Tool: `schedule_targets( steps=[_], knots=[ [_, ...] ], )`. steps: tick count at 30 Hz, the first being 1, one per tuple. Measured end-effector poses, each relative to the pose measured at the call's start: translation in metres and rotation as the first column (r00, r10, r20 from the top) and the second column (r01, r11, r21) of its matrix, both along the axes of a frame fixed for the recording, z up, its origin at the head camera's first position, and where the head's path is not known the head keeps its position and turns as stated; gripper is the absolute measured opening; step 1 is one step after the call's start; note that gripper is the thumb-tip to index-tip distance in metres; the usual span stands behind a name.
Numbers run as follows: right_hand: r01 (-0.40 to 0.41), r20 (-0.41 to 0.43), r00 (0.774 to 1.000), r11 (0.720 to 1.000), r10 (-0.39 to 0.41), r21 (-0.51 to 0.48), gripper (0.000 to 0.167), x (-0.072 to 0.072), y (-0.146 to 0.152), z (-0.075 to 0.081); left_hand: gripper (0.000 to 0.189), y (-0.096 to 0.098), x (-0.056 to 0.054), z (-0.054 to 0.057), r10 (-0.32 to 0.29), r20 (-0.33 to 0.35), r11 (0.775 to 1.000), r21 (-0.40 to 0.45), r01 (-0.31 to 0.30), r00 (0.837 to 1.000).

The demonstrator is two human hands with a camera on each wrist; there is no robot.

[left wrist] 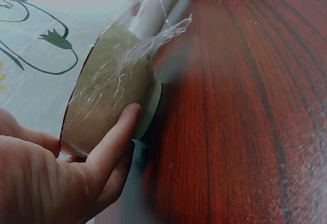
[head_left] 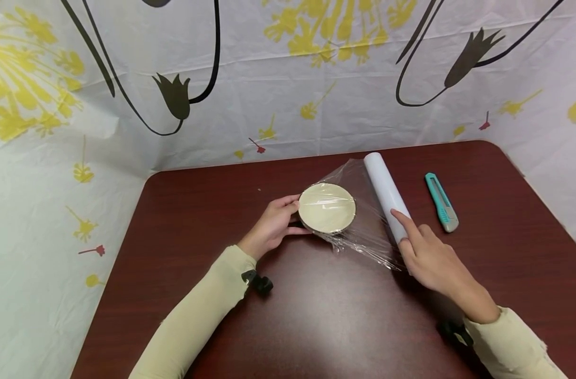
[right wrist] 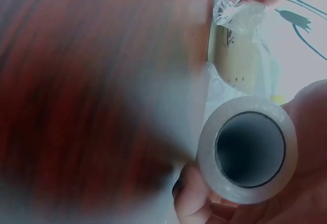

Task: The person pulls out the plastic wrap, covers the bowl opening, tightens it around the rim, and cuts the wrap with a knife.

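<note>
A round cream bowl (head_left: 326,208) stands on the table with clear cling film (head_left: 363,221) stretched across its top and bunched along its near side. My left hand (head_left: 274,223) holds the bowl by its left side, fingers against the wall in the left wrist view, where the film-wrapped bowl (left wrist: 102,81) shows from the side. The film runs right to a white cling film roll (head_left: 386,192). Its near end is gripped by my right hand (head_left: 432,258), index finger laid along the top. The right wrist view shows the roll's hollow end (right wrist: 209,152), with fingers beneath it.
A teal utility knife (head_left: 441,202) lies on the dark red wooden table (head_left: 198,210), right of the roll. Behind the table hangs a white sheet (head_left: 250,105) with flower prints. Small black devices are strapped at both wrists.
</note>
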State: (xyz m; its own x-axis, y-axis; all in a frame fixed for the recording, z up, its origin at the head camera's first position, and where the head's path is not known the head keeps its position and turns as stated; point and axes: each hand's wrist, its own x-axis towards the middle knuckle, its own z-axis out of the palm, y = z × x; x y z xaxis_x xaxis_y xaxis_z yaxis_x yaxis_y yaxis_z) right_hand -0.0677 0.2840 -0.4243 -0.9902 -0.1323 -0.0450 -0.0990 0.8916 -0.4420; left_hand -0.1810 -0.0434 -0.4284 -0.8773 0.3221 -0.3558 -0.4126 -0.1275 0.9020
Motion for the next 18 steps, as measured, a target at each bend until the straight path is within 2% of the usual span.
schedule_targets(
  steps=[7,18],
  knots=[
    [0.026,-0.031,0.999,1.000,-0.025,0.006,0.061,0.0040,-0.0011,-0.0005,0.043,-0.0004,0.0002,-0.0005,0.001,-0.005,1.000,0.004,-0.001,1.000],
    [0.106,0.090,0.990,0.994,-0.108,0.030,0.064,0.0043,-0.0019,0.0001,0.043,0.0001,0.0000,-0.0004,-0.001,-0.016,1.000,-0.014,0.001,1.000]
  ],
)
